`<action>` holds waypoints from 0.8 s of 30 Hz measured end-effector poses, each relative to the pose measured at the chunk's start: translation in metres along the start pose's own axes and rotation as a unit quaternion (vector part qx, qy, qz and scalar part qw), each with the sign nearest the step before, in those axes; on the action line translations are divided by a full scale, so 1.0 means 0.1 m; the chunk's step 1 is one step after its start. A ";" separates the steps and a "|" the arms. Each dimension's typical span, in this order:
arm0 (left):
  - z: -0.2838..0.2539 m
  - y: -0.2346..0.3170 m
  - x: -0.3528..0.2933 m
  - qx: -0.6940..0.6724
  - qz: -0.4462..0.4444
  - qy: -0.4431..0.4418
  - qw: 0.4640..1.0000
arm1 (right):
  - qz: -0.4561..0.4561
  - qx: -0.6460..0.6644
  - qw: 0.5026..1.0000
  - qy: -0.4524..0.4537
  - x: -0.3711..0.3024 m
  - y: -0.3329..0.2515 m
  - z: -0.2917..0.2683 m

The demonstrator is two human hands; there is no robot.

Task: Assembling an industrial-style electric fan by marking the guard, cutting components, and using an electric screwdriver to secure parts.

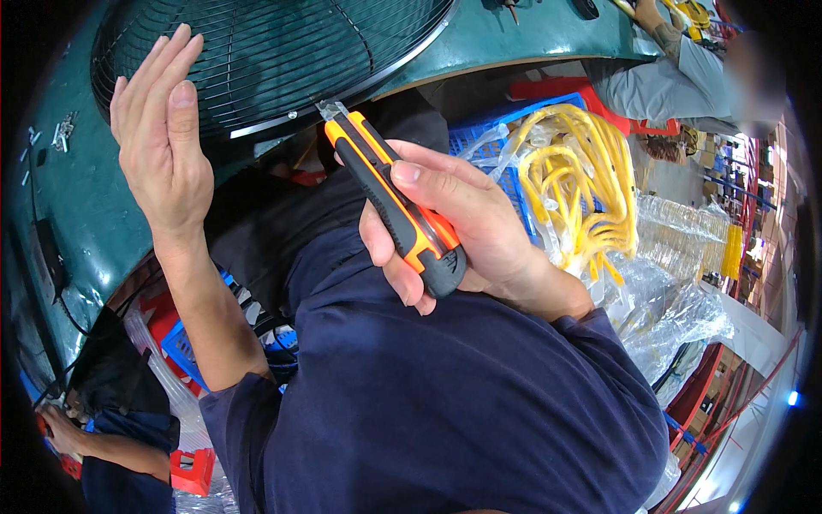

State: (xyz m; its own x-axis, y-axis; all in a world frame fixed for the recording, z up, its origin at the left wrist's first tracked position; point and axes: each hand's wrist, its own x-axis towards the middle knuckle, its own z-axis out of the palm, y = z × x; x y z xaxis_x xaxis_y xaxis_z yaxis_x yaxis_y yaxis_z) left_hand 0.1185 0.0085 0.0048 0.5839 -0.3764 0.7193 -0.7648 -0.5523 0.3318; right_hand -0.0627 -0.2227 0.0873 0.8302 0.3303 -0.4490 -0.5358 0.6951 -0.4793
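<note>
In my right hand [467, 206] is an orange and black utility knife [394, 201], its tip pointing up and to the left. My thumb lies along the knife's side, and the other fingers wrap beneath the handle. Raised at the left, my left hand [167, 141] is empty, with its fingers stretched upward and the thumb apart. Behind that hand is a black wire fan guard [282, 51] with a silver rim, lying on the green tabletop [94, 206]. The knife's tip is close to the guard's near rim; whether they touch I cannot tell.
Small screws [62, 133] and a black power adapter [49, 257] lie on the table's left side. To my right, a blue crate [514, 184] holds yellow cable coils [582, 180] beside clear plastic wrap [659, 300]. Co-workers sit at upper right and lower left; one hand [64, 428] shows.
</note>
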 end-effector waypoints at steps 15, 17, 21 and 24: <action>-0.03 0.04 0.01 0.023 -0.002 -0.006 1.000 | 0.019 -0.108 0.992 0.066 0.02 0.10 0.25; -0.02 0.04 0.02 0.025 0.002 -0.009 1.000 | 0.009 -0.116 0.991 0.060 0.05 0.12 0.24; -0.04 0.06 0.01 0.021 -0.005 -0.011 1.000 | 0.013 -0.110 0.993 0.049 0.07 0.05 0.30; -0.05 0.08 0.01 0.013 -0.017 -0.012 1.000 | 0.015 -0.048 0.997 0.064 0.08 -0.06 0.40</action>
State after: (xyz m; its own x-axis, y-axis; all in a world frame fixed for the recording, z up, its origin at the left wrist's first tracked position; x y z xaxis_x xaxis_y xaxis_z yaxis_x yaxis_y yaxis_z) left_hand 0.1117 0.0077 0.0107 0.6159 -0.3747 0.6930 -0.7373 -0.5840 0.3396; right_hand -0.0462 -0.1987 0.1166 0.7902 0.2622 -0.5540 -0.5779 0.6198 -0.5309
